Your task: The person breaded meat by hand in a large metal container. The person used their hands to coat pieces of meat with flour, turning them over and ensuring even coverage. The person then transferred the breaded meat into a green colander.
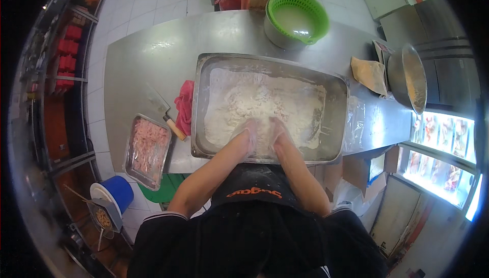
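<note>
A deep metal tray (275, 58) of white flour (224, 87) lies in front of me on the steel table. Both hands are in the flour near the tray's front side, close together, in what look like thin clear gloves. My left hand (248, 131) is just left of the middle, and my right hand (278, 129) a little to its right. Flour coats and covers the fingers, so their pose is hidden. Between and beyond the hands, the flour forms a lumpy mound with pale pinkish bits showing through.
Left of the tray are a red cloth (184, 107), a wooden-handled cleaver (174, 126) and a tray of raw chopped meat (151, 138). A green colander (298, 16) rests in a pot at the back. To the right are a metal bowl (402, 77), brown paper (369, 74) and clear plastic (355, 125).
</note>
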Demonstrator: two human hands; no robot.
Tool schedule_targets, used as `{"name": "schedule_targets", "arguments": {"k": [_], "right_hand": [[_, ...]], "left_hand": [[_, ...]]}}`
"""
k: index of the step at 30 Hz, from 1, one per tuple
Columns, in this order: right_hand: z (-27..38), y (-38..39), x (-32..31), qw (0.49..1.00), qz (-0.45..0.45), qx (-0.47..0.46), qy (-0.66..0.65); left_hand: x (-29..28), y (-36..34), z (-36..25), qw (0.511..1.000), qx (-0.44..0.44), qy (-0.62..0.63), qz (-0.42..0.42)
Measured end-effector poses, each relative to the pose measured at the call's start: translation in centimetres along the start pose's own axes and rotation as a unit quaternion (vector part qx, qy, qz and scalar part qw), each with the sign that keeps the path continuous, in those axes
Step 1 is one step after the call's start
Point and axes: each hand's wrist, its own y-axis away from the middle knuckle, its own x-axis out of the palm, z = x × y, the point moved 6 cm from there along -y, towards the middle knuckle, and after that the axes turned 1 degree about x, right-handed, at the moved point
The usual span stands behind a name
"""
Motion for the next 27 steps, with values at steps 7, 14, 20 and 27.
{"name": "schedule_targets", "arguments": {"k": [7, 14, 20, 27], "right_hand": [[7.6, -0.2, -6.0, 0.804, -0.042, -0.180, 0.566], [8.6, 2.6, 4.9, 0.948, -0.064, -0.043, 0.310], [11.8, 3.2, 0.5, 0.964, 0.002, -0.056, 0.261], [9.3, -9.0, 4.6, 0.896, 0.000, -0.181, 0.405]], "left_hand": [[1.6, 7.2, -10.9, 0.886, 0.212, -0.357, -0.209], [3.5, -4.1, -7.5, 0.862, 0.215, -0.443, -0.125], [3.1, 2.3, -12.6, 0.957, 0.178, -0.229, 0.025], [4.1, -3.0, -15.1, 0.685, 0.366, -0.570, -0.267]]}}
